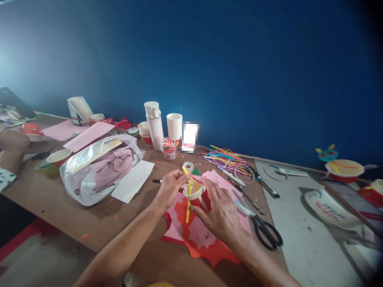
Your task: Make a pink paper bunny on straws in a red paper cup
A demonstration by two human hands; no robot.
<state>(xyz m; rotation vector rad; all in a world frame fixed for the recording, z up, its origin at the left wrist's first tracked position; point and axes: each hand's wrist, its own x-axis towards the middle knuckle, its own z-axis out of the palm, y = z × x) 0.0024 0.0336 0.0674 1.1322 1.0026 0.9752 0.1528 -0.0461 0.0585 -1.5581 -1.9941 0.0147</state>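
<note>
My right hand (220, 211) is wrapped round a small red paper cup (200, 198) with a white inside, held over pink and red cut paper (206, 239) on the brown table (89, 223). My left hand (170, 186) pinches thin yellow and pink strips (189, 181) at the cup's rim; one yellow strip hangs down the cup's side. Both hands are closed.
Black-handled scissors (265, 229) lie right of my hands. Coloured straws (224, 157), pens, a tape roll (188, 165), stacked cups (174, 125), a white flask (154, 125) and a plastic bag (100, 167) fill the back. Another person's arm (10, 149) rests at far left.
</note>
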